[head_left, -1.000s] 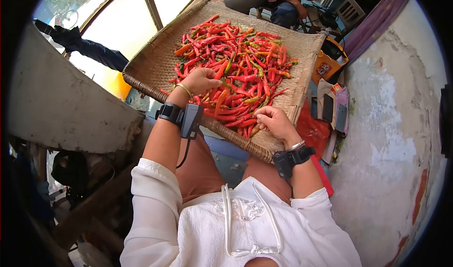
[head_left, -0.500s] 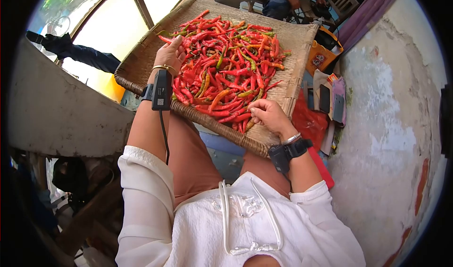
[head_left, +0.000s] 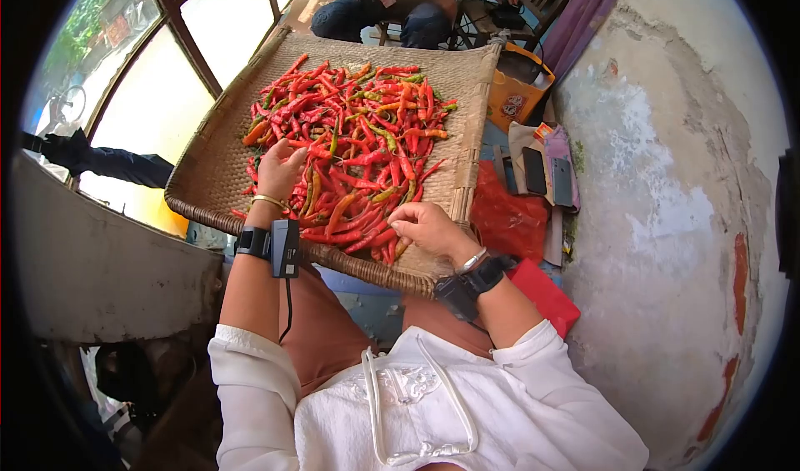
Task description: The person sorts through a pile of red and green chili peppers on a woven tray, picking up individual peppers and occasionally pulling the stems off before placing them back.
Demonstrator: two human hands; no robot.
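Red chili peppers (head_left: 358, 150), some orange or green, lie heaped on a woven tray (head_left: 218, 163), under the half-curled left grip (head_left: 281, 171) and just beside the right grip (head_left: 429, 228), thumb and forefinger close together. Fingers hide any held pepper; I cannot tell. Beyond, a seated person (head_left: 421, 25) is cut off above.

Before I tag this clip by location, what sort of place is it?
Probably a home, perhaps a side room or porch: a peeling wall, a purple curtain, and large windows near the woven tray of chili peppers.
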